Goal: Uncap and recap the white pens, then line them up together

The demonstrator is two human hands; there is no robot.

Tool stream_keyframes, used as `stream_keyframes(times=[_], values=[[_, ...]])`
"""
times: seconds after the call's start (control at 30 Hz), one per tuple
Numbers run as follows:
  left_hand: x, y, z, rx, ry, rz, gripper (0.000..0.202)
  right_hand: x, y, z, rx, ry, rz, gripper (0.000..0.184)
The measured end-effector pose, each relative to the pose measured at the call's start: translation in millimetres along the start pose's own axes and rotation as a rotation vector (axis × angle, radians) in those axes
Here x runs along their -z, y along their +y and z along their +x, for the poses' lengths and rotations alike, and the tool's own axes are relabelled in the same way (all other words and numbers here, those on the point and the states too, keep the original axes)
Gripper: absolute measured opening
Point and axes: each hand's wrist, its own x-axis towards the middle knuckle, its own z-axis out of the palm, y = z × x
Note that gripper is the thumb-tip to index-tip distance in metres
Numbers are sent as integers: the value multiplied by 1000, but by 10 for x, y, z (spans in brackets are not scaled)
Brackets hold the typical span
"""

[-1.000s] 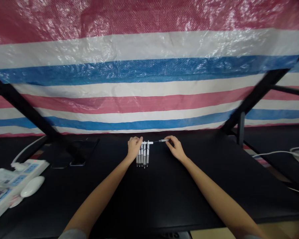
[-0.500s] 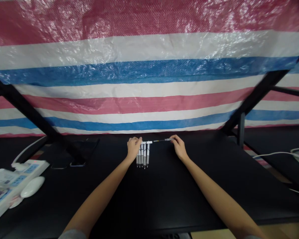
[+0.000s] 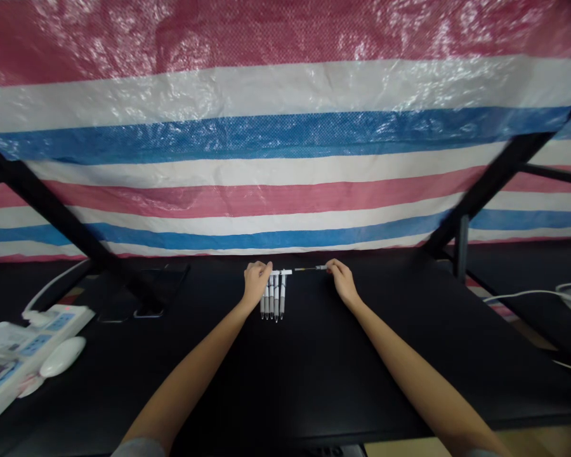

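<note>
Left hand [image 3: 255,284]: fingers curled shut over the end of a white bar [image 3: 280,272].
Right hand [image 3: 342,280]: fingers pinched shut on a thin pen [image 3: 309,268].
Thin pen: its tip is just beside the white bar.
Row of pens [image 3: 272,299]: hanging down under the bar.
Room: the hands are near the far edge of the black table [image 3: 314,374], with lots of open table in front.

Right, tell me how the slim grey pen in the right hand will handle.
The slim grey pen looks stiff and light: the right hand holds it by one end without visible sag. Its round barrel would probably roll on the flat black tabletop.
</note>
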Motion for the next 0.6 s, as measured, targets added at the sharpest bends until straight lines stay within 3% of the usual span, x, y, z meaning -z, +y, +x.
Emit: stream_keyframes(times=[0.6], values=[[-23,-41,-1,-53,6,10,47,-4,-35,-24,67,-52,-58,19]])
